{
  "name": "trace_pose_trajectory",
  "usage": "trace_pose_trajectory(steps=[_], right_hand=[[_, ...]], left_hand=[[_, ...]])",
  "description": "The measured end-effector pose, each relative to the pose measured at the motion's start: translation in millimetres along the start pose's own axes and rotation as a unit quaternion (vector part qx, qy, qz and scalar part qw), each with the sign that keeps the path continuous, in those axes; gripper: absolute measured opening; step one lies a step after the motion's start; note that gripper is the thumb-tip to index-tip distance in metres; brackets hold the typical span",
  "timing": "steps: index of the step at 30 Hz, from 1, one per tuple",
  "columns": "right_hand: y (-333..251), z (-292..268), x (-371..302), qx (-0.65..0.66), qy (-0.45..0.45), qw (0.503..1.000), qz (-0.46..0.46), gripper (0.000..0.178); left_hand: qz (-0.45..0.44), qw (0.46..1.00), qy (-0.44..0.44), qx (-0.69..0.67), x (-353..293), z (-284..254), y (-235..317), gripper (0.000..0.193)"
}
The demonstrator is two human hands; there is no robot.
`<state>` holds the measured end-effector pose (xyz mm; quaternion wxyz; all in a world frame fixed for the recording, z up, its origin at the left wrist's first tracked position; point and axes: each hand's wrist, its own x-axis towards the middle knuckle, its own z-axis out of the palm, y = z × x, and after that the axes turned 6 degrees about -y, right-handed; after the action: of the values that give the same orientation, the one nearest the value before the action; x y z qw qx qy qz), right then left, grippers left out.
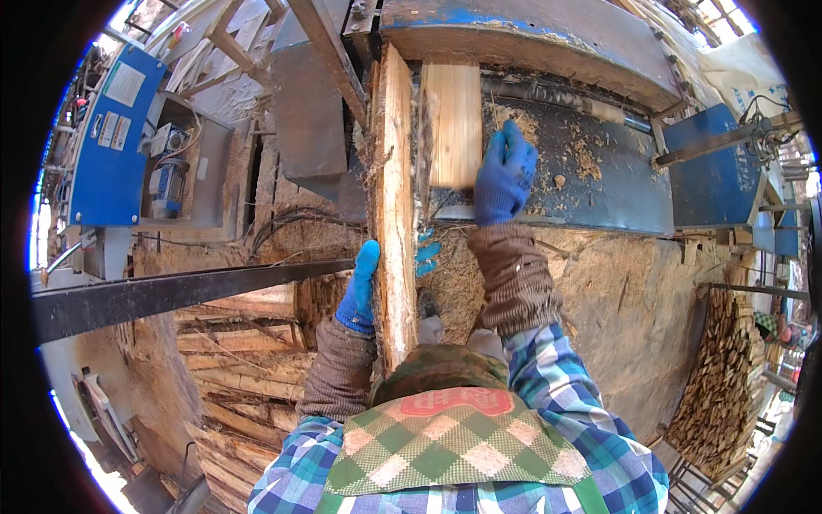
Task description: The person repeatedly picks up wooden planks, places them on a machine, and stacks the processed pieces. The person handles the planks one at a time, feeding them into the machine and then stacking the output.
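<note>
A long, narrow board with rough, bark-marked edges (394, 223) runs from the machine back toward my body. My left hand (363, 284), in a blue glove, is closed around it, with the thumb on the left side and fingertips showing at the right. To the right, a short, pale, smooth-sawn plank (452, 128) lies on the dark metal machine table (608, 201). Beside that plank's right edge is my right hand (506, 176), also blue-gloved. Its fingers point away from me, loosely bent, with nothing visible in them; whether they touch the plank is unclear.
A rusty steel housing (531, 47) spans the table's far side, with a roller shaft (565, 101) below it. Sawdust (586, 160) is scattered over the table. At left, a black metal bar (197, 289) crosses above stacked slabs (244, 377). A wood pile (715, 377) stands right.
</note>
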<state>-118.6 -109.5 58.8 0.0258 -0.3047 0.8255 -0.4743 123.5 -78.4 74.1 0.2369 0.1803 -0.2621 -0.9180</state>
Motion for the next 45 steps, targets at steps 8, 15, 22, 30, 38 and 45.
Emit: trace_pose_trajectory(steps=[8,15,22,30,38,45], right_hand=[[-11,-13,8,0.041,-0.089,0.995,0.033,0.046],[-13,-130,-164,0.349,-0.416,0.840,0.025,0.087],[36,-154,-204,0.251,-0.169,0.953,0.000,0.055],[44,-127,-134,0.177,-0.173,0.964,0.101,0.049],[38,-62,-21,-0.032,0.001,0.997,-0.064,0.043],[21,-38,31,-0.045,0.012,0.997,0.068,0.045]], left_hand=[[0.000,0.999,-0.009,0.036,3,-3,1,0.106],[0.068,0.968,0.110,0.216,5,51,-6,0.106],[0.042,0.943,0.164,0.288,8,41,-38,0.091],[0.127,0.904,0.245,0.327,14,10,-25,0.073],[0.103,0.903,0.270,0.319,17,14,-33,0.072],[0.116,0.898,0.269,0.329,20,9,-35,0.072]])
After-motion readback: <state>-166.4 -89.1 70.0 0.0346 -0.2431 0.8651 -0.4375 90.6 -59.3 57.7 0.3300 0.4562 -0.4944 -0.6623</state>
